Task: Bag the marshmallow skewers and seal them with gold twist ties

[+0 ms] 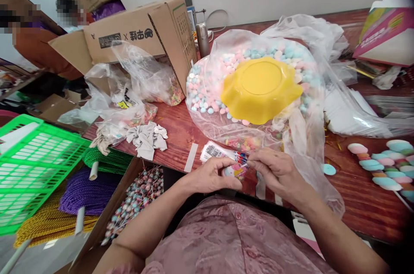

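My left hand [211, 175] curls its thumb and fingers around a small printed packet [232, 171], white with pink and yellow, just above the table's front edge. From the other side my right hand [278, 171] pinches with thumb and forefinger close to the packet's right end; what lies between those fingertips is too small to make out. Behind the left hand is a stack of white printed labels [215, 151] with a square code. A clear plastic bag [207, 125] full of pink, white and blue marshmallows lies beyond both hands, with a yellow wavy-rimmed bowl [261, 84] upside down on top.
Marshmallow skewers [384, 165] and a loose blue disc [329, 169] lie at right. A cardboard carton [139, 37], candy bags and a crumpled grey cloth [147, 139] are at left. Below stand a box of small lollipops [136, 200] and a green basket [35, 175]. Other people are at far left.
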`<state>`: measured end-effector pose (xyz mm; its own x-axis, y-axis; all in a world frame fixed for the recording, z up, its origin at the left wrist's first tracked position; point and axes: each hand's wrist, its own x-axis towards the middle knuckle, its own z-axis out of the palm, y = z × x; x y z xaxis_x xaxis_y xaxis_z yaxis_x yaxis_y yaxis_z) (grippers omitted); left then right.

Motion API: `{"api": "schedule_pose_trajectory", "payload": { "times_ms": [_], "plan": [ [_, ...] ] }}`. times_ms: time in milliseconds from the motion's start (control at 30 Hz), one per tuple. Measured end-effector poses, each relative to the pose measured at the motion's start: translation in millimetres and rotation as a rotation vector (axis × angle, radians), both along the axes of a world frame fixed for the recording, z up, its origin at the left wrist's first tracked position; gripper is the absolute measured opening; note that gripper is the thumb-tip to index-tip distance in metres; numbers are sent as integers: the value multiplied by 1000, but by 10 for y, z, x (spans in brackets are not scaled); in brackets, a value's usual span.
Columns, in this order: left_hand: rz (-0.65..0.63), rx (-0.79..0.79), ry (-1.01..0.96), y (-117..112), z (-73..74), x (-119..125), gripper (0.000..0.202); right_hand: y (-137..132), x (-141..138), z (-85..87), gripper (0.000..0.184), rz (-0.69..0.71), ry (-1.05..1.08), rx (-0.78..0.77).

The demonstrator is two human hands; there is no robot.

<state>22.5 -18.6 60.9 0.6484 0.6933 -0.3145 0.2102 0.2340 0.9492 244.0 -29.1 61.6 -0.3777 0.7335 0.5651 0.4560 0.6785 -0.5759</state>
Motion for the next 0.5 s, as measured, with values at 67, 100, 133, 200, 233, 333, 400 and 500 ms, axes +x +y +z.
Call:
{"api": "schedule_pose_trajectory", "payload": {
  "times_ms": [67, 100, 133, 200, 233, 333, 400, 500],
  "plan": [
    [26, -188, -89, 38, 34, -37, 54, 62, 22, -13, 14, 12, 52, -62],
    [53, -254, -117, 52, 43, -41, 53, 87, 12, -24, 13, 20, 76, -80],
    [91, -299, -132, 62, 43, -34, 52, 106, -11, -40, 13, 27, 96, -94],
    [184, -333, -135, 66, 16, 9, 48, 118, -88, -88, 12, -1, 160, -109],
    [250, -326, -136, 62, -7, 41, 47, 108, -135, -119, 11, -44, 220, -126],
    [484, -235, -197, 29, -84, 160, 47, 11, -284, -223, 26, -215, 494, -274],
    [585, -167, -259, -8, -121, 254, 46, -85, -371, -285, 28, -254, 591, -401],
    [602, -117, -316, -74, -135, 385, 42, -173, -442, -345, 10, -255, 613, -486]
  ]
}}
